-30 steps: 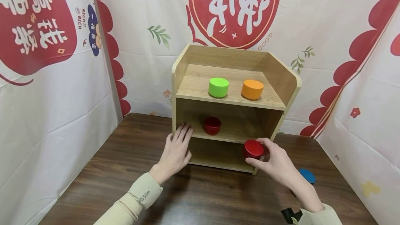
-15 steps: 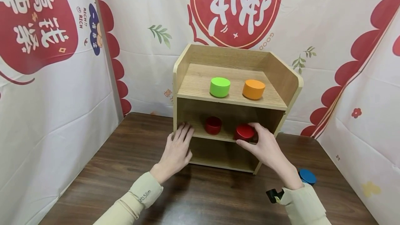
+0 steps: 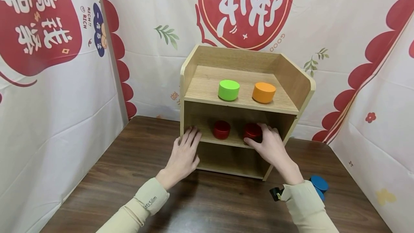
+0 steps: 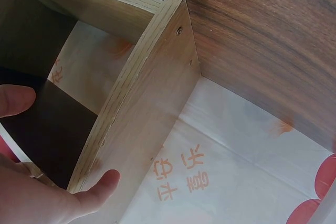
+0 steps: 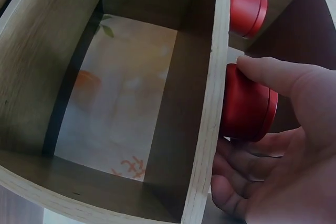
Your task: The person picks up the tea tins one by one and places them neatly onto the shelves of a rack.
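A small wooden shelf unit (image 3: 213, 105) stands on the dark wooden table. My right hand (image 3: 274, 147) holds a red round tin (image 3: 251, 131) at the right of the middle shelf, thumb on one side and fingers on the other. In the right wrist view this tin (image 5: 247, 103) sits right at the board's front edge. A second red round tin (image 3: 221, 129) stands to its left on the same shelf. My left hand (image 3: 182, 158) grips the unit's left front edge; in the left wrist view one finger lies along the outer side panel (image 4: 144, 106) and the thumb reaches inside.
On the top shelf stand a light green round tin (image 3: 229, 90) and an orange round tin (image 3: 263, 92). Blue round tins (image 3: 319, 182) lie on the table beside my right forearm. Printed white cloth (image 3: 145, 67) hangs behind and on both sides.
My right hand has carried the red tin from in front of the unit's lower right, up and leftward, into the middle shelf. My left hand stays in place.
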Motion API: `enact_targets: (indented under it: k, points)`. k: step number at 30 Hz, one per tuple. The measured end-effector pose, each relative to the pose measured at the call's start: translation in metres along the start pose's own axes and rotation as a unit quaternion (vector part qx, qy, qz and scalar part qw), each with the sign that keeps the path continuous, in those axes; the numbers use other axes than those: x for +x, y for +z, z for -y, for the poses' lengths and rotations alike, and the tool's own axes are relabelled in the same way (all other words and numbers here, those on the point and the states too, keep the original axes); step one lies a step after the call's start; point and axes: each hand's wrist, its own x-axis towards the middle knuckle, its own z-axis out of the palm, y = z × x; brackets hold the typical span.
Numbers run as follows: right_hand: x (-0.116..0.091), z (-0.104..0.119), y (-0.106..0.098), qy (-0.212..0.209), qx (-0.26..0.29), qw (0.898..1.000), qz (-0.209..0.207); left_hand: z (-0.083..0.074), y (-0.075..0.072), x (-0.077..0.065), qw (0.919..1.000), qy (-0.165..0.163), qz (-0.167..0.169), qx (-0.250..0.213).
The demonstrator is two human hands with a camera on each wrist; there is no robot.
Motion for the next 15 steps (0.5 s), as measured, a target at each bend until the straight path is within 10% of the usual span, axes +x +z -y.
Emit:
enact_targets:
  k: [15]
  points:
    - [0.0043, 0.0012, 0.0052, -0.010, -0.047, 0.999, -0.018, 0.0004, 0.0022, 0.0004, 1.0000, -0.001, -0.002, 0.005]
